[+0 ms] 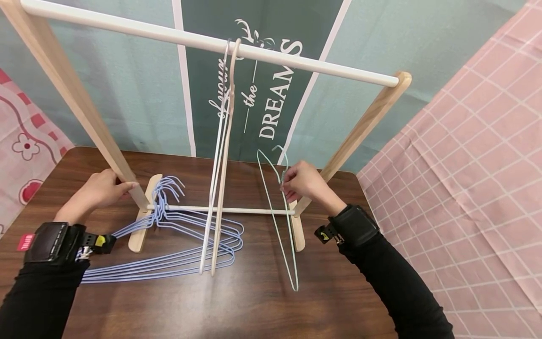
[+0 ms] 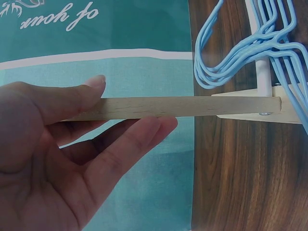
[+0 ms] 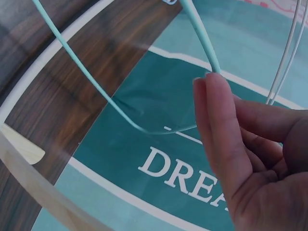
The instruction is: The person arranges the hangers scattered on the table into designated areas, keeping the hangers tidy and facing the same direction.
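My left hand (image 1: 98, 189) grips the left wooden post (image 1: 80, 101) of a clothes rack low down. In the left wrist view the thumb lies on one side of the post (image 2: 192, 106) and the fingers on the other. Near the right post, my right hand (image 1: 306, 181) pinches a mint green wire hanger (image 1: 278, 235) near its neck. This hanger dangles off the rail, its hook upward. In the right wrist view fingertips cover part of the green hanger (image 3: 88, 73). A beige hanger (image 1: 223, 188) and a white hanger hang side by side from the top rail (image 1: 127, 28).
Several blue hangers (image 1: 160, 207) lie bunched on the brown table (image 1: 254, 306), at the rack's left foot (image 1: 137, 239). A thin lower bar (image 1: 250, 211) joins the two posts. Behind stands a green curtain (image 1: 372, 56); a pink checked cloth (image 1: 478, 155) hangs at the right.
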Available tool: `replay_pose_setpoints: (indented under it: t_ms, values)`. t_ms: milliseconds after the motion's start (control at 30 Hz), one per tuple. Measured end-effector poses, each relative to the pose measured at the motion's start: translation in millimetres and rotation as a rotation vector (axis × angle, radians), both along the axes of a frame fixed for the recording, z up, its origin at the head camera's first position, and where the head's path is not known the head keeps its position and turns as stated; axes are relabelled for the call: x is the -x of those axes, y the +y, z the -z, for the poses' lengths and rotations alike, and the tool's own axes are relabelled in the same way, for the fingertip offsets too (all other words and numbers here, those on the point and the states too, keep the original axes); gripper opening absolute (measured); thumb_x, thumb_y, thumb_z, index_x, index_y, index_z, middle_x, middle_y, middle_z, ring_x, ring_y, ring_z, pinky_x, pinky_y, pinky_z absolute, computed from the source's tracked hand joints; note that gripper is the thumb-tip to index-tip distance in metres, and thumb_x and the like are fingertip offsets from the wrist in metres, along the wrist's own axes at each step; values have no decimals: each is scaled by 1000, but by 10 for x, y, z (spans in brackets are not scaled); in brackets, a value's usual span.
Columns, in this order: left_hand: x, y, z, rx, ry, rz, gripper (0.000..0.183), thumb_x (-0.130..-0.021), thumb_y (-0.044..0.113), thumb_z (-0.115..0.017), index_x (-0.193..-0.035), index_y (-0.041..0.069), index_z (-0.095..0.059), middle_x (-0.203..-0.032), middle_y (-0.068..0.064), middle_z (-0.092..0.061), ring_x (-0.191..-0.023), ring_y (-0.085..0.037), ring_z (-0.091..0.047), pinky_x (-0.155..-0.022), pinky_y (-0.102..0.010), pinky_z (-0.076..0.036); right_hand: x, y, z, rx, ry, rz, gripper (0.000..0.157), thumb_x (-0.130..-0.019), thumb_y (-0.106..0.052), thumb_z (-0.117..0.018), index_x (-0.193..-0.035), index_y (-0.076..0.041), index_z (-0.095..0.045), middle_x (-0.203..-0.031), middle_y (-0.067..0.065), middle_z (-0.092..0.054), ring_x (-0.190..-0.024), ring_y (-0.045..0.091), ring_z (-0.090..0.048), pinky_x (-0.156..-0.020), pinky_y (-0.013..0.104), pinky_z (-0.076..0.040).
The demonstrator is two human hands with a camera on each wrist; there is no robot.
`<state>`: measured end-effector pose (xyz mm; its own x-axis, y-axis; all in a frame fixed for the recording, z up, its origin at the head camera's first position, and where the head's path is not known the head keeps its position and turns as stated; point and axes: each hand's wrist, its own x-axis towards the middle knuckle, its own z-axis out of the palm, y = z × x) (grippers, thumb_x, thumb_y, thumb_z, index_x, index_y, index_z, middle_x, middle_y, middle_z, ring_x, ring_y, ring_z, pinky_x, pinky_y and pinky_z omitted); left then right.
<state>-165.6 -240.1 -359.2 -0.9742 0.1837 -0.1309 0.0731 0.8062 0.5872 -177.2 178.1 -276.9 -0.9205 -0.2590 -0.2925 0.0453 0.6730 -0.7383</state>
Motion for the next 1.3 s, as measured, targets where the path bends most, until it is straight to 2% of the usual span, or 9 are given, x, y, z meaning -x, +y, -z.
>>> replay_pose_setpoints:
  t_ms: [333, 567, 967, 1100, 1300]
  values:
    - [-6, 10, -19, 0, 1, -5, 42, -94, 23, -50, -98, -19, -54, -66, -7, -58, -59, -17, -53, -51, -31, -38, -31, -98, -57, 56, 9, 21, 10, -84, 7, -58, -77, 13, -60, -75, 21, -64, -53, 21, -63, -57, 34, -53]
    - [-10, 13, -24, 0, -4, -6, 41, -94, 22, -50, -97, -19, -53, -66, -8, -57, -58, -18, -52, -50, -31, -37, -64, -150, -134, 115, -1, 77, 7, -82, 8, -61, -79, 14, -61, -79, 23, -65, -52, 19, -63, -59, 34, -53]
    - [-16, 18, -12, -6, 6, -7, 41, -94, 20, -51, -100, -21, -50, -69, -15, -58, -59, -19, -53, -50, -32, -38, -97, -176, -244, 126, 1, 71, 9, -83, 5, -62, -76, 12, -62, -79, 20, -66, -55, 19, -64, -61, 34, -53]
    - [-15, 15, -4, -6, 4, -10, 41, -94, 20, -51, -100, -21, -49, -69, -15, -57, -59, -20, -52, -50, -32, -38, -104, -192, -316, 123, 2, 67, 10, -83, 5, -62, -76, 11, -62, -81, 21, -66, -56, 19, -64, -62, 34, -53]
    - [-13, 12, -3, -5, 8, -5, 41, -94, 20, -51, -100, -20, -50, -69, -15, -57, -58, -19, -51, -49, -32, -37, -118, -224, -475, 188, -17, 88, 6, -81, 9, -62, -78, 13, -60, -73, 18, -64, -54, 18, -64, -62, 34, -53]
